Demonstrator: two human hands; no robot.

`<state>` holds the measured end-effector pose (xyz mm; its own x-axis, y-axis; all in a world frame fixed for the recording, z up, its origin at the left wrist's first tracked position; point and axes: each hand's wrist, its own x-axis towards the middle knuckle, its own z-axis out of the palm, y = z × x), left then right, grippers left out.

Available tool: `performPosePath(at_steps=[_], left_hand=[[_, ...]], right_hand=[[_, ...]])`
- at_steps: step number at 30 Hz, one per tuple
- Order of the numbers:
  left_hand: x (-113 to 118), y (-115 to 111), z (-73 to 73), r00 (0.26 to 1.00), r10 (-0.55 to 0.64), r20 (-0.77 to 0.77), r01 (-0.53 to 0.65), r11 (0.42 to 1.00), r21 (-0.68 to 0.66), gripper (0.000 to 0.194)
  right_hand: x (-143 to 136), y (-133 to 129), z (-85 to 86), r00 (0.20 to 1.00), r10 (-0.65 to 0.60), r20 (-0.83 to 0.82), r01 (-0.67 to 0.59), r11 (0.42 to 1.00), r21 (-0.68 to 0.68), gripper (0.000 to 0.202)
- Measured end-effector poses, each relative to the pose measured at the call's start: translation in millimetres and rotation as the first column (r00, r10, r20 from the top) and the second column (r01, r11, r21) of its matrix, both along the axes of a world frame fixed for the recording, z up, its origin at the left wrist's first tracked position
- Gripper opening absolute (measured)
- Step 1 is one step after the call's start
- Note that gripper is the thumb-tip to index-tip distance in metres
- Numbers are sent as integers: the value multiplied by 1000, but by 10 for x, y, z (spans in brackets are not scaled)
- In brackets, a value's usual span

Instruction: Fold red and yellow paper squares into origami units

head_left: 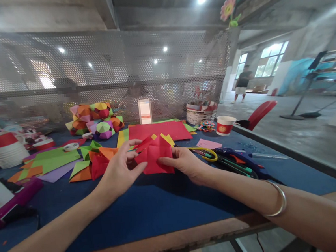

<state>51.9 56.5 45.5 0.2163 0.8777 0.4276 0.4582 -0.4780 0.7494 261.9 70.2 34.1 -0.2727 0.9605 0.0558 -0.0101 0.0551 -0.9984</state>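
Observation:
A folded red paper piece (155,155) is held up over the blue table, with creases and flaps showing. My right hand (183,160) grips its right edge, the thumb in front and the fingers behind. At its left side is my left hand (122,166), the thumb and fingers apart around a raised red flap; whether the fingertips touch it is hard to tell. Behind the piece lie red sheets (162,131) with yellow ones beneath. Folded red and orange pieces (99,166) rest just left of my left hand.
Colourful paper balls (104,130), green sheets (55,160) and stacked cups (5,149) stand left. Yellow-handled scissors (209,153), a dark blue pouch (242,160), a paper cup (226,125) and a woven basket (201,113) are right. A person (242,83) stands far back.

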Motion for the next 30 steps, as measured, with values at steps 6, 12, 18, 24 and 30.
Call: performPosePath(at_steps=[6, 12, 18, 24, 30], left_hand=[[1, -100, 6, 987, 73, -145, -31, 963, 268, 37], [-8, -66, 18, 989, 28, -148, 15, 959, 282, 27], [5, -71, 6, 991, 4, -134, 39, 946, 321, 19], [-37, -3, -49, 980, 29, -196, 74, 864, 498, 16], [-56, 16, -43, 971, 14, -238, 135, 792, 596, 6]], right_hand=[[-20, -18, 12, 1000, 8, 0, -8, 999, -33, 46], [-18, -25, 11, 1000, 28, -2, -27, 999, 18, 40], [-22, -16, -7, 999, 42, 28, -43, 998, 47, 39], [-27, -23, 19, 998, 19, 67, -28, 990, 137, 38], [-28, -29, 19, 993, 34, 115, -53, 985, 166, 41]])
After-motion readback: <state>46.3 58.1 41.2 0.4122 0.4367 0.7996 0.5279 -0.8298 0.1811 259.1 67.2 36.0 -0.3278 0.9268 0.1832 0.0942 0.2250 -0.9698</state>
